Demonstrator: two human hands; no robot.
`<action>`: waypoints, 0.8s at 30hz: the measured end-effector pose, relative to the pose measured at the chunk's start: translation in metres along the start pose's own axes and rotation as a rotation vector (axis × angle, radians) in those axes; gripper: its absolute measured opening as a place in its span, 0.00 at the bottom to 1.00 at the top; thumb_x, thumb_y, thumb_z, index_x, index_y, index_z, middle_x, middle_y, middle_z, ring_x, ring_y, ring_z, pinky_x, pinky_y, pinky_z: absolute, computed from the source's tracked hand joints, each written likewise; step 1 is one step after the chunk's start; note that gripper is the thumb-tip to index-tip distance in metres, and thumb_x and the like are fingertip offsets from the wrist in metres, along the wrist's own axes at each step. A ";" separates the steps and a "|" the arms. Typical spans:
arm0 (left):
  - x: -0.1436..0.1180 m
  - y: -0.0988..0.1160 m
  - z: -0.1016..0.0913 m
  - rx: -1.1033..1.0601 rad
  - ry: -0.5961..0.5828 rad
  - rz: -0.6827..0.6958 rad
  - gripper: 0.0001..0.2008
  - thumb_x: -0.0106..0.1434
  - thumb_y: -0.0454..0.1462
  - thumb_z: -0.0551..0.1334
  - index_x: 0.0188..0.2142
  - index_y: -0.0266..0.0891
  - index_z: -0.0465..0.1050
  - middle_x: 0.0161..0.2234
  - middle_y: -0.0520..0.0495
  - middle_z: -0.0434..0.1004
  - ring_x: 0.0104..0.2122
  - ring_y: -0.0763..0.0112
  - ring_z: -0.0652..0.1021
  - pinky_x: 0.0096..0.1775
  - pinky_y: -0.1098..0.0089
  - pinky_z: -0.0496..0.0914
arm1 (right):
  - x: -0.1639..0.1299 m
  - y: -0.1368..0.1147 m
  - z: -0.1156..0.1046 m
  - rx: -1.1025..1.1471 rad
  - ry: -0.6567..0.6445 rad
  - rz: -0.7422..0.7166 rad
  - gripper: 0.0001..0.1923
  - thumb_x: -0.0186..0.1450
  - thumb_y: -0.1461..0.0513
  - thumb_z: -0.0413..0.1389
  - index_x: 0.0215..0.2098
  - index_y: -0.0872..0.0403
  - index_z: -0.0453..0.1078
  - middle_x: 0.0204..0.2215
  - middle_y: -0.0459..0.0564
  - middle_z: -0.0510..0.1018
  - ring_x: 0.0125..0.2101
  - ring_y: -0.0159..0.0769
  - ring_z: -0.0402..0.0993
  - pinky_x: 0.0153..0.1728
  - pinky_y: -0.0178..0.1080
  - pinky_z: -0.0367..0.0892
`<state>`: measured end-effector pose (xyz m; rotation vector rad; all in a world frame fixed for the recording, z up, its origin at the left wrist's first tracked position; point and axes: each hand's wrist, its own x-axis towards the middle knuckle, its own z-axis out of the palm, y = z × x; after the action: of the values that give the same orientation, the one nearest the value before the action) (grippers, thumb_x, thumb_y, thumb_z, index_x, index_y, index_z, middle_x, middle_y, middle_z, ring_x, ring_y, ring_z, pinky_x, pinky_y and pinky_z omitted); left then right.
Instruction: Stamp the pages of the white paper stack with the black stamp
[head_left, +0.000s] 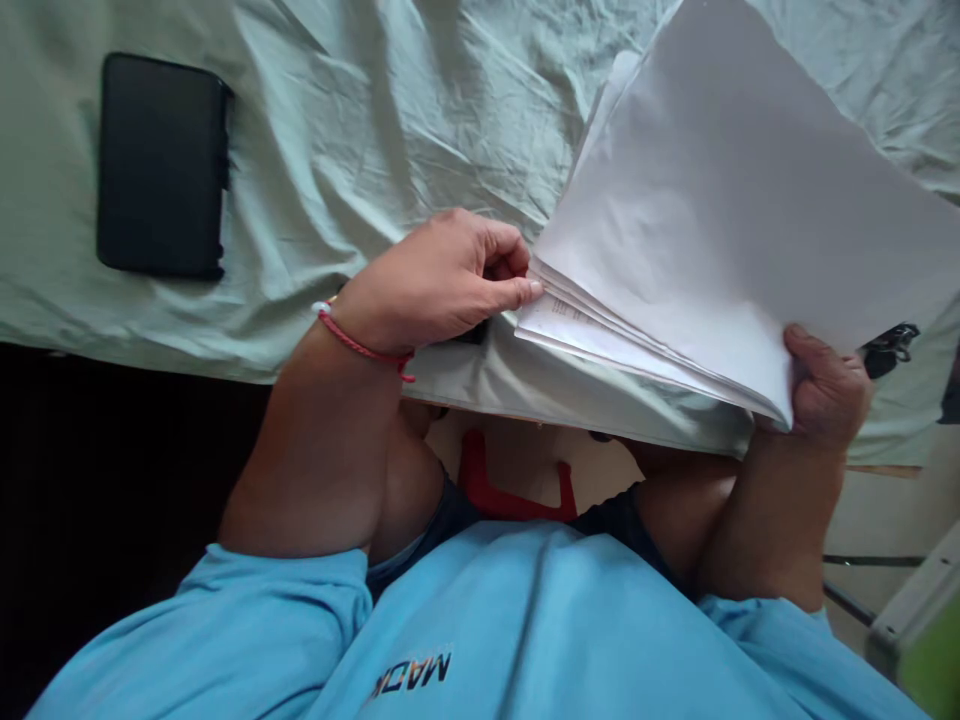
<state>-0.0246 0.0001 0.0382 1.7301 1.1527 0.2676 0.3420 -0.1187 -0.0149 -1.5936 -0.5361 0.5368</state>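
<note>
A stack of white paper sheets (697,190) is held tilted above the cloth-covered table, its top sheet blank. Lines of print show on a lower sheet near the left corner, where the layers fan apart. My left hand (450,280), with a red string bracelet at the wrist, pinches the edges of some sheets between thumb and fingers at that corner. At the near right corner my right hand (829,385) grips the stack, thumb on top; its other fingers are mostly hidden beneath the paper.
A black rectangular case (161,165) lies on the pale green cloth (322,150) at the left. Small dark objects (891,348) lie beside my right hand. Partly under my left wrist is a dark item (472,333). A red stool (510,495) shows below the table edge.
</note>
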 end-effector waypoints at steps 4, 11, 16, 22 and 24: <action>0.001 0.002 0.000 0.044 0.003 0.014 0.10 0.61 0.43 0.71 0.30 0.40 0.76 0.29 0.51 0.76 0.32 0.68 0.72 0.36 0.67 0.63 | -0.001 -0.001 0.001 0.002 0.029 0.017 0.17 0.45 0.63 0.72 0.34 0.58 0.82 0.35 0.47 0.83 0.40 0.31 0.81 0.59 0.36 0.78; -0.001 -0.001 -0.003 0.057 -0.095 0.021 0.12 0.65 0.41 0.65 0.26 0.39 0.75 0.22 0.52 0.69 0.27 0.70 0.68 0.34 0.65 0.61 | -0.004 -0.002 0.002 -0.001 0.031 0.024 0.12 0.48 0.62 0.71 0.30 0.57 0.80 0.32 0.45 0.82 0.39 0.31 0.81 0.57 0.37 0.80; -0.001 -0.002 -0.003 0.041 -0.078 0.044 0.14 0.67 0.41 0.63 0.25 0.40 0.75 0.21 0.51 0.66 0.29 0.67 0.70 0.36 0.65 0.64 | -0.003 -0.001 0.002 0.023 0.024 0.006 0.14 0.47 0.63 0.71 0.33 0.57 0.82 0.36 0.46 0.85 0.39 0.29 0.81 0.55 0.32 0.80; 0.000 -0.004 0.000 -0.005 -0.033 0.055 0.09 0.66 0.39 0.64 0.31 0.38 0.79 0.26 0.50 0.74 0.31 0.67 0.71 0.36 0.65 0.65 | -0.004 -0.002 0.003 -0.003 0.052 0.007 0.12 0.48 0.63 0.71 0.31 0.56 0.80 0.35 0.46 0.84 0.39 0.30 0.80 0.57 0.36 0.80; 0.001 -0.004 0.000 -0.010 -0.030 0.046 0.08 0.65 0.38 0.65 0.31 0.38 0.80 0.26 0.50 0.75 0.30 0.68 0.71 0.35 0.65 0.64 | -0.006 -0.003 0.004 -0.007 0.070 0.003 0.11 0.48 0.63 0.71 0.30 0.56 0.79 0.34 0.46 0.83 0.39 0.32 0.81 0.58 0.39 0.80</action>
<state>-0.0265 0.0005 0.0341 1.7479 1.0890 0.2744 0.3351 -0.1193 -0.0119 -1.6141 -0.4836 0.4801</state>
